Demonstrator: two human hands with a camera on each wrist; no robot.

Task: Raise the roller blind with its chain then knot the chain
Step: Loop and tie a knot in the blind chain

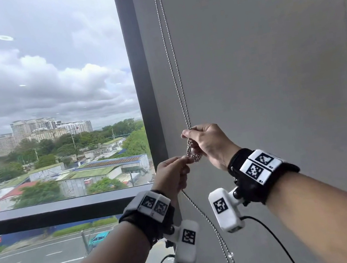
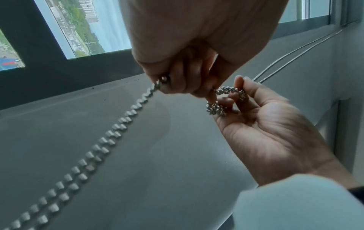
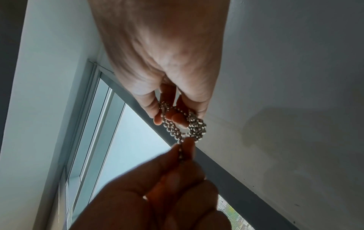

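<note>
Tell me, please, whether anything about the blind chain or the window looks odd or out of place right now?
Only the chain itself: a tangled loop bunches between the hands, the right hand holding it and the left hand pinching the strand below. That fits knotting. Nothing looks damaged.

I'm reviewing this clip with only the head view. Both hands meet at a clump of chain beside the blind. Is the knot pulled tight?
Observer: No. In the right wrist view the chain forms an open loop beside a twisted clump.
Reviewer: What's holding the loop open?
Observer: In the left wrist view, fingers of the right hand pass through it.
Reviewer: And the left hand?
Observer: The left hand pinches a strand at the loop with its fingertips. A doubled run of chain comes out from under its curled fingers.
</note>
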